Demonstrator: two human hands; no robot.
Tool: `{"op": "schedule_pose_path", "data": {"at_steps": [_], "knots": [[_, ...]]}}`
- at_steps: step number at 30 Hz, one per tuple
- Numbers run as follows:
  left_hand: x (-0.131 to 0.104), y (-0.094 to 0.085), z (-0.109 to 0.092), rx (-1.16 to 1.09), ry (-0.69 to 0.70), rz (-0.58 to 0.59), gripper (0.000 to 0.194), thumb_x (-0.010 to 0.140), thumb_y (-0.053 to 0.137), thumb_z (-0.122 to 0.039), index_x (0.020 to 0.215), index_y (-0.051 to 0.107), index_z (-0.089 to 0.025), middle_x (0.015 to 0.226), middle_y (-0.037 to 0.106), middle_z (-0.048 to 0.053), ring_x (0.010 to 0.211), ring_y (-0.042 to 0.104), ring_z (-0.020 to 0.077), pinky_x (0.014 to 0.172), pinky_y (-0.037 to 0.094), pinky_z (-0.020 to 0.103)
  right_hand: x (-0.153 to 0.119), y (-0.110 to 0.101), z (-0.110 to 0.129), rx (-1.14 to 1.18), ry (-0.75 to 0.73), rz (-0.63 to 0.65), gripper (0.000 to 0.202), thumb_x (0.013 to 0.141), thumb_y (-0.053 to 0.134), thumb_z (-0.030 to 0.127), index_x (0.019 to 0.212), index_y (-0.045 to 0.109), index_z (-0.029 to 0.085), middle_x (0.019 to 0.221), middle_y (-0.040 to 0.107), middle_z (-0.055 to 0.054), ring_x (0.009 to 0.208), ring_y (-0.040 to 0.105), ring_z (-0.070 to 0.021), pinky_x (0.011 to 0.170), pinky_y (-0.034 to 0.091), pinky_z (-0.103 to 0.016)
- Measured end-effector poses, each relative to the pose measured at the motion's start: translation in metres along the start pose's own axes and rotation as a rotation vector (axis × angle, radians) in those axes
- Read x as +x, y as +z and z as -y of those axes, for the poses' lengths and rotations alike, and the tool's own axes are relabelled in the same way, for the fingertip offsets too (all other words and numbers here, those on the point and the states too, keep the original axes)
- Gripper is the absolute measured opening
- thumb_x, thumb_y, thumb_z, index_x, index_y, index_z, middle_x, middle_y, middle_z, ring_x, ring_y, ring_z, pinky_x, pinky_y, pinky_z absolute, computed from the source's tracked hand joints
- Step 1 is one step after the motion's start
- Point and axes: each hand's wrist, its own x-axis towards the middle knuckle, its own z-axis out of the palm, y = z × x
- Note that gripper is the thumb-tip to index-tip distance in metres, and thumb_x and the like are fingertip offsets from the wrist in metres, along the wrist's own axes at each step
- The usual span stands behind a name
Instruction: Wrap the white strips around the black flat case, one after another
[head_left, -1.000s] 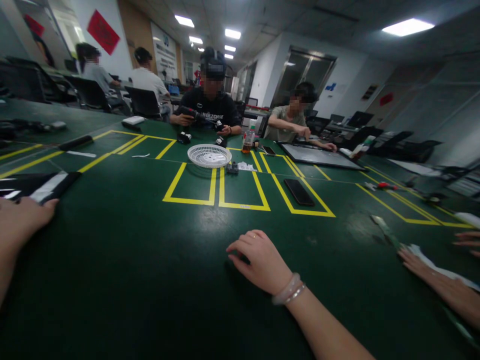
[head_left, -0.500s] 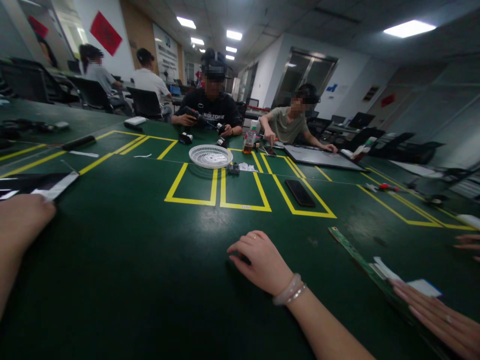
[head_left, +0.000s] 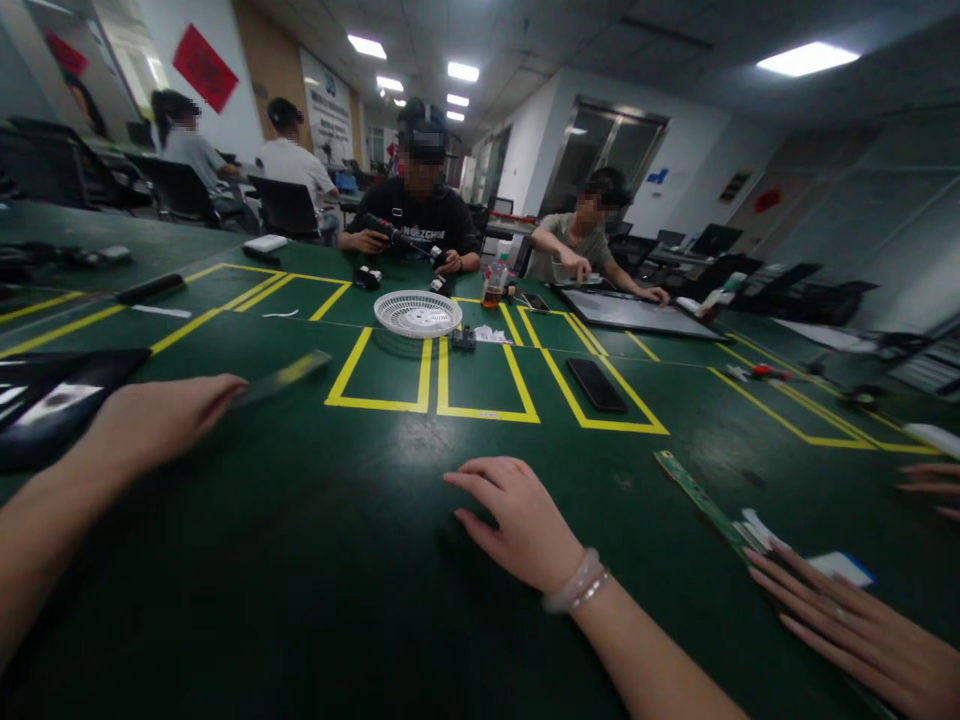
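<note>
My left hand [head_left: 169, 415] is closed on one end of a thin clear strip [head_left: 289, 375], blurred by motion, which points right over the green table [head_left: 360, 620]. Beneath and beyond that wrist lies a glossy black sheet [head_left: 67, 400] at the left. My right hand [head_left: 517, 515], with bracelets at the wrist, hovers or rests low over the table's middle, its fingers apart and nothing in them. A black phone [head_left: 596, 384] lies inside a yellow taped outline beyond it.
A white round basket [head_left: 418, 313] and a bottle [head_left: 493, 283] stand toward the far side. At right, another person's hand [head_left: 847, 620] touches a long green circuit board [head_left: 697, 500]. Two people sit across the table, one holding a power tool [head_left: 401, 240].
My left hand has moved right, away from the black sheet, with the clear strip in it. The fingers of my right hand have spread a little. The neighbouring hand has slid slightly left.
</note>
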Motion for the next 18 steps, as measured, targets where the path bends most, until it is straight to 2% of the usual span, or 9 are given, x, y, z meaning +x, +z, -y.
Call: {"op": "schedule_pose_path", "data": {"at_steps": [3,5,7,10,12,14,16,18], "knots": [[-0.011,0.000,-0.042,-0.059,0.415,-0.073,0.041,0.100,0.030,-0.032,0.123,0.062,-0.022,0.113,0.069,0.006,0.097,0.066,0.0239,0.079,0.049,0.034,0.000,0.002,0.000,0.005,-0.026,-0.033,0.059,0.087,0.066,0.027,0.142,0.046,0.024,0.144,0.053,-0.010,0.129,0.049,-0.0249,0.107,0.038,-0.045],[-0.024,0.004,-0.068,-0.065,0.664,-0.151,0.039,0.097,0.033,-0.020,0.120,0.064,-0.025,0.105,0.071,0.005,0.091,0.066,0.0216,0.076,0.049,0.033,0.000,0.003,0.000,0.016,-0.047,-0.016,0.069,0.085,0.069,0.036,0.146,0.041,0.022,0.149,0.048,-0.011,0.135,0.045,-0.0260,0.112,0.033,-0.046],[-0.039,0.009,-0.090,-0.072,0.863,-0.234,0.044,0.094,0.033,-0.011,0.122,0.063,-0.027,0.096,0.070,0.005,0.082,0.064,0.0196,0.070,0.047,0.032,0.000,0.005,0.001,0.042,-0.066,0.024,0.070,0.084,0.070,0.040,0.146,0.042,0.022,0.144,0.055,-0.010,0.132,0.048,-0.0257,0.115,0.029,-0.047],[-0.055,0.013,-0.110,-0.130,1.020,-0.320,0.044,0.096,0.037,-0.012,0.130,0.057,-0.033,0.090,0.069,0.002,0.073,0.059,0.0169,0.069,0.046,0.031,-0.001,0.007,0.002,0.077,-0.083,0.107,0.045,0.092,0.058,0.025,0.136,0.054,0.022,0.113,0.072,-0.006,0.105,0.064,-0.0214,0.107,0.037,-0.045],[-0.054,0.013,-0.113,-0.165,1.020,-0.351,0.040,0.098,0.042,-0.019,0.133,0.054,-0.035,0.097,0.070,0.002,0.083,0.061,0.0180,0.077,0.048,0.032,-0.002,0.008,0.001,0.110,-0.058,0.120,0.036,0.094,0.048,0.016,0.127,0.062,0.022,0.095,0.075,-0.004,0.087,0.067,-0.0189,0.094,0.045,-0.040],[-0.042,0.012,-0.106,-0.176,0.950,-0.352,0.041,0.098,0.049,-0.036,0.139,0.050,-0.033,0.114,0.069,0.004,0.102,0.062,0.0227,0.091,0.048,0.038,-0.002,0.008,0.000,0.204,0.020,0.070,0.033,0.096,0.045,0.016,0.122,0.065,0.023,0.090,0.074,-0.003,0.080,0.066,-0.0180,0.081,0.047,-0.035],[-0.023,0.013,-0.088,-0.166,0.765,-0.320,0.057,0.096,0.047,-0.052,0.146,0.044,-0.025,0.135,0.059,0.010,0.122,0.055,0.0286,0.106,0.041,0.047,0.000,0.008,-0.003,0.370,0.144,-0.006,0.027,0.098,0.045,0.023,0.110,0.069,0.022,0.084,0.072,-0.002,0.074,0.064,-0.0167,0.072,0.047,-0.031],[-0.003,0.019,-0.056,-0.140,0.482,-0.252,0.066,0.098,0.037,-0.055,0.150,0.037,-0.015,0.149,0.044,0.016,0.137,0.042,0.0331,0.114,0.030,0.054,0.002,0.006,-0.008,0.597,0.298,-0.078,0.029,0.098,0.047,0.035,0.088,0.070,0.020,0.072,0.066,-0.001,0.062,0.059,-0.0144,0.060,0.044,-0.027]]}}
